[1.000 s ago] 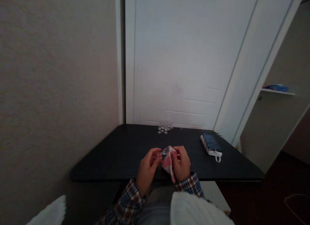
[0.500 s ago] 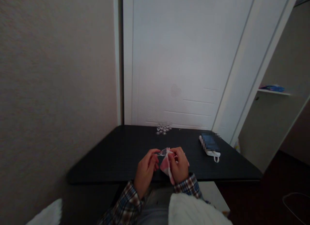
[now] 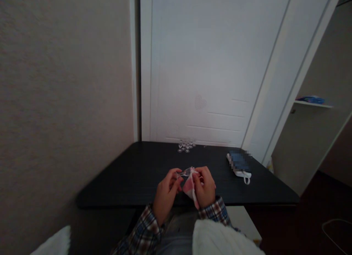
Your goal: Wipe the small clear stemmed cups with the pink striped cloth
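Observation:
A small clear stemmed glass (image 3: 187, 172) lies sideways between my two hands, above the near part of the dark table. My left hand (image 3: 167, 189) pinches it at its left end, by the foot. A pink and white cloth (image 3: 189, 188) is bunched in my right hand (image 3: 204, 187), whose closed fingers press it against the bowl end of the glass. Part of the cloth hangs down below those fingers. Farther back on the table stand several small clear stemmed glasses (image 3: 186, 145), grouped close together near the white panel.
The dark table (image 3: 123, 181) backs onto a white panel door (image 3: 198, 64). On its right side lies a phone-like device (image 3: 238, 161) on a white object with a strap loop (image 3: 246, 180). A wall (image 3: 68, 82) rises at the left. White fabric (image 3: 220, 240) covers part of my lap.
My left fingers have shifted on the glass's left end, with the thumb now nearer the stem. More of the glass shows between the hands. The right hand still holds the cloth against it.

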`<state>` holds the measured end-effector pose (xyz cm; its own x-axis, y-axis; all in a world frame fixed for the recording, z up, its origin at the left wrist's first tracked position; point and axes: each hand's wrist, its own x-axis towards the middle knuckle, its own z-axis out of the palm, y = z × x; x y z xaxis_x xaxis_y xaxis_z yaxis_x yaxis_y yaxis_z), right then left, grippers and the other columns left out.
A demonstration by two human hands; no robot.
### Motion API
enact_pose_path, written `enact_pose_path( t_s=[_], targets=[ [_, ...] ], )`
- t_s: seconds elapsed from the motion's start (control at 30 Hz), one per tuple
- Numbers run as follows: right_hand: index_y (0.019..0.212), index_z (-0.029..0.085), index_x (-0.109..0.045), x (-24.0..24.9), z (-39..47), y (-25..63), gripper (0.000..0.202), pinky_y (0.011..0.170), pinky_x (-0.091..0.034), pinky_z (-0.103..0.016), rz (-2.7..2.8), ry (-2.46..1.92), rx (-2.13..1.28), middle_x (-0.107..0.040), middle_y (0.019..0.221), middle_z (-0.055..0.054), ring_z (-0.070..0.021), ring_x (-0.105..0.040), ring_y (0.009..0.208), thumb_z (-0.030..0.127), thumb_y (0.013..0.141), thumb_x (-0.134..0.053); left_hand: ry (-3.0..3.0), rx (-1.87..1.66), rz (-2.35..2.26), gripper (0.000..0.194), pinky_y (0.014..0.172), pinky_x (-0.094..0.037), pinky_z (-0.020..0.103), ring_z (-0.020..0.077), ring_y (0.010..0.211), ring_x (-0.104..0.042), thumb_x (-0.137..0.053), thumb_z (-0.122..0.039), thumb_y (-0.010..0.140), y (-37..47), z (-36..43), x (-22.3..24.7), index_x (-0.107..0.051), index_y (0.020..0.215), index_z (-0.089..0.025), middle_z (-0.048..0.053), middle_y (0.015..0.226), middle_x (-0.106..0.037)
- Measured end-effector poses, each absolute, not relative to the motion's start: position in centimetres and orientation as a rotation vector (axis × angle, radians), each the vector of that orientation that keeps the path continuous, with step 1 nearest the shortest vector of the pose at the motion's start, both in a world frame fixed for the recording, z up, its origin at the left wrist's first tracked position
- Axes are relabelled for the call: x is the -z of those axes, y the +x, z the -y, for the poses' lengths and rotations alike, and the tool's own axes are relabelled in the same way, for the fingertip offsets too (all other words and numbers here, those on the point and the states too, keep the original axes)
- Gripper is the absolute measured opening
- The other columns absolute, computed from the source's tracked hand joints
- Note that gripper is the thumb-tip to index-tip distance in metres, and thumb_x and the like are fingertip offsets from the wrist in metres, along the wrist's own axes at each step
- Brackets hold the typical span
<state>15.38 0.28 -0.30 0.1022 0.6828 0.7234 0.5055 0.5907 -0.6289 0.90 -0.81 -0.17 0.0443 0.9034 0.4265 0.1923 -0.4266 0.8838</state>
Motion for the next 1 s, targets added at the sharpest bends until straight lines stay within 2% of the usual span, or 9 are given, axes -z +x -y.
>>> enact_pose_path(
  t_s=[0.37, 0.6, 1.0],
  targets=[
    [0.086, 0.019, -0.057, 0.31, -0.14, 15.37, 0.013, 0.066, -0.041, -0.027, 1.567, -1.031, -0.159, -0.056, 0.084, -0.003, -0.0150, -0.052, 0.076, 0.026, 0.085, -0.046, 1.736, -1.445, -1.148, 0.030, 0.055, -0.045, 0.023, 0.0113, 0.056, -0.056, -0.043, -0.037, 0.084, 0.85, 0.59, 0.32, -0.050, 0.107, -0.020, 0.001, 0.076, -0.062],
    [0.087, 0.020, -0.057, 0.25, -0.09, 15.41, 0.014, 0.067, -0.042, -0.028, 1.560, -0.998, -0.174, -0.056, 0.086, -0.004, -0.0154, -0.052, 0.077, 0.027, 0.086, -0.044, 1.733, -1.382, -1.139, 0.030, 0.048, -0.041, 0.023, 0.0117, 0.051, -0.054, -0.038, -0.041, 0.086, 0.87, 0.47, 0.42, -0.053, 0.096, -0.017, -0.001, 0.063, -0.057],
    [0.083, 0.019, -0.056, 0.12, -0.23, 15.35, 0.013, 0.062, -0.043, -0.027, 1.542, -1.034, -0.140, -0.054, 0.081, -0.004, -0.0147, -0.051, 0.073, 0.025, 0.085, -0.044, 1.699, -1.462, -1.095, 0.036, 0.053, -0.045, 0.022, 0.0107, 0.059, -0.057, -0.047, -0.038, 0.081, 1.04, 0.84, 0.25, -0.050, 0.112, -0.020, 0.003, 0.083, -0.060]
  ],
)
